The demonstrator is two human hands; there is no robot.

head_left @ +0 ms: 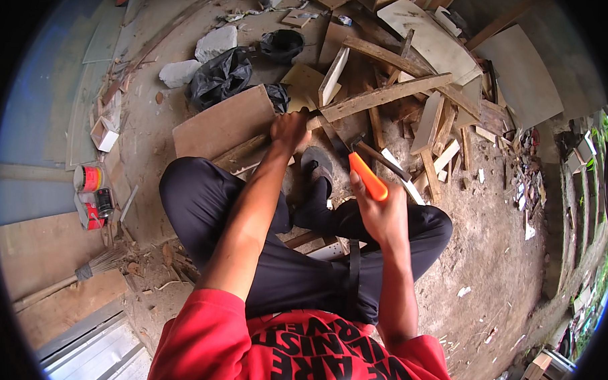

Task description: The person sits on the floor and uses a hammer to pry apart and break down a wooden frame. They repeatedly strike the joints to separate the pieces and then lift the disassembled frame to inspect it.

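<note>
My right hand [383, 211] is closed around the orange handle [366, 178] of a hand saw. Its dark blade [335, 138] slants up and left from the handle to a long wooden plank [388, 95]. Whether the teeth are in the wood cannot be made out. My left hand [290, 130] grips the plank just left of the blade. A brown board [224, 122] lies beyond my left forearm. Under the plank, between my hands, is my sandalled foot [315, 164]. A dark, narrow tool with a long handle [384, 160] lies beside the saw handle.
Scrap wood [425, 125] is heaped at the far right. A black plastic bag [221, 79], a black bowl-like container [282, 45] and pale blocks [216, 43] lie ahead. Red cans [88, 179] stand at left, near a broom [102, 263]. Debris litters the ground [483, 251].
</note>
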